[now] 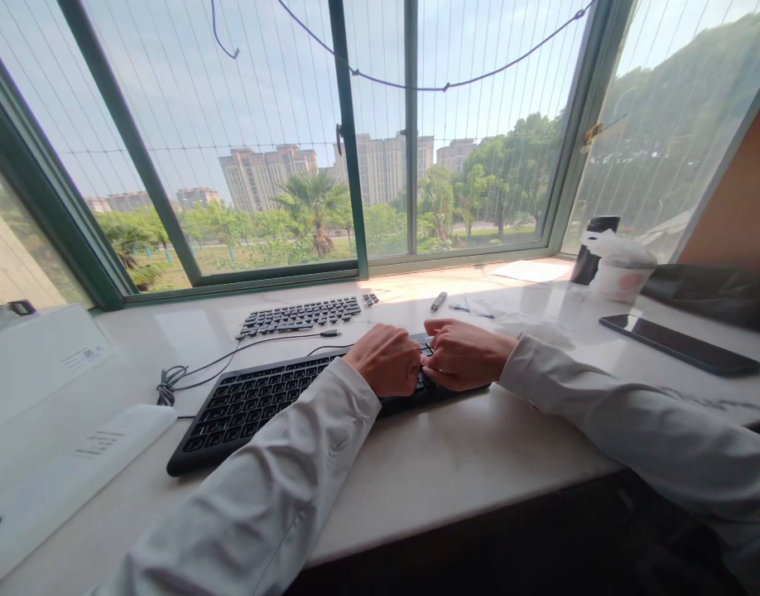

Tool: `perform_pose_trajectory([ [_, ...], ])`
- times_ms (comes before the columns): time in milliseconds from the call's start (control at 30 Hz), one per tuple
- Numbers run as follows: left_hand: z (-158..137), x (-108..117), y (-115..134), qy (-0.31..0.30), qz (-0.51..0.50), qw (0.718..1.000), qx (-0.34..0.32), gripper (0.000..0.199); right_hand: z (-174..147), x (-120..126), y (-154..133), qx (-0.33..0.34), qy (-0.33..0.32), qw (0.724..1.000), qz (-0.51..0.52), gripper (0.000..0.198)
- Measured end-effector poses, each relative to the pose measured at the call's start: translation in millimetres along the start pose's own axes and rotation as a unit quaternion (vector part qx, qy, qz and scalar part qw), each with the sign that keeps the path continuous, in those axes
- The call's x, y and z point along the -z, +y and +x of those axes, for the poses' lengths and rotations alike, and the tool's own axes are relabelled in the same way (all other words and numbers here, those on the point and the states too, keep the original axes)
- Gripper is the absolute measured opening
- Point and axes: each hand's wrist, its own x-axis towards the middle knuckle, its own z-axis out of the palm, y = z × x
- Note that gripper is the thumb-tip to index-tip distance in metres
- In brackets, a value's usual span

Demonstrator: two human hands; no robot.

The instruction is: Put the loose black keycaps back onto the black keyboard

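Observation:
A black keyboard (256, 406) lies at a slant on the white counter, with bare switch sockets where keycaps would sit on its left part. My left hand (387, 358) is curled closed over its right part. Beside it, my right hand (468, 354) is also closed, thumb and fingers pinched together at the keys, nearly touching the left. Whatever the fingertips grip is hidden. Behind the keyboard, loose black keycaps (299, 316) stand in rows, with a small group of keycaps (371, 300) at their right end.
A cable (215, 362) with a plug lies left of the keycaps. A small silver tool (439, 301) lies near the window. On the right are a phone (678, 343), a dark bottle (594, 252) and a bagged cup (622, 273). A white box (38, 364) stands left.

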Motion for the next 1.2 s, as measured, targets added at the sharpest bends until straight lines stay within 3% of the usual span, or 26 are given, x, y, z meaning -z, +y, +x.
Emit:
perform_pose_trajectory([
  [500, -2, 3, -3, -0.002, -0.03, 1.0, 0.006, 0.026, -7, -28, 4, -0.029, 0.106, 0.991, 0.083, 0.045],
  [933, -3, 1, -4, 0.003, -0.021, 1.0, -0.006, 0.027, -4, -20, 1, 0.017, 0.044, 0.998, 0.03, 0.046],
  [1200, -5, 0, -7, 0.021, -0.017, 1.0, -0.016, 0.033, -7, -30, 6, 0.016, 0.096, 0.994, 0.046, 0.039],
])
